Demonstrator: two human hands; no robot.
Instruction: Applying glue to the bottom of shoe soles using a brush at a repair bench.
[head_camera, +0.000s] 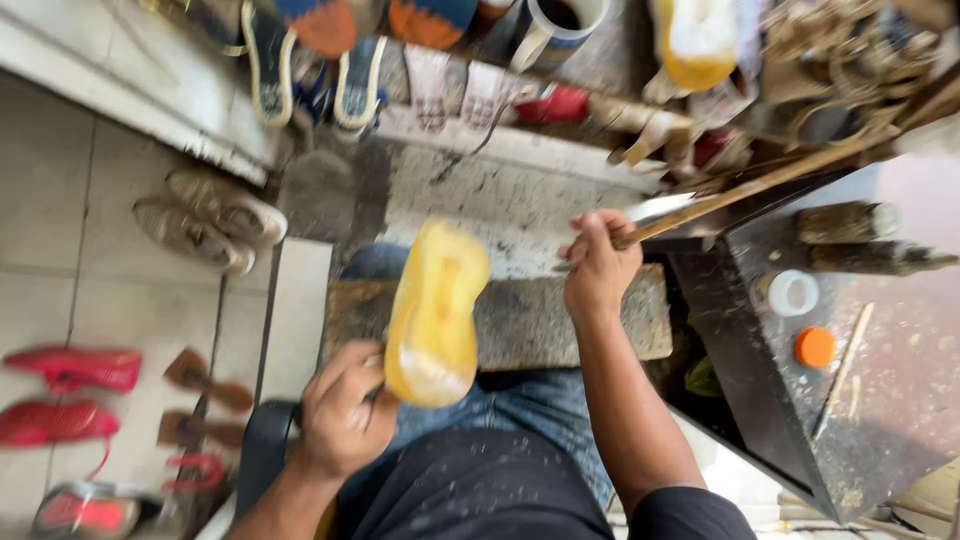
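While seen from above: a seated person in blue jeans works over a worn stone block (560, 320) lying across the lap.
Left hand (345, 410): curled tight, fingers pressed together around the lower end of a yellow shoe sole (435, 310).
Yellow shoe sole: held tilted in the air above the knees and the block, its top end leaning toward the upper right, its bottom end in the left hand; the picture is blurred here.
Right hand (598, 265): closed in a fist around a long wooden stick (740, 190), well apart from the sole.
Wooden stick: runs from the fist up and to the right, over the dark tabletop (900, 400).
Dark tabletop: at the right, stained, carrying a small white-lidded jar (790, 293) and an orange cap (815, 347) just beside it.
Floor at left: tiled, with a pair of pale shoes (210, 220) and red shoes (70, 395) lower down.
Ledge at top: soles and shoes in a row, a yellow bottle (695, 40) near the right.
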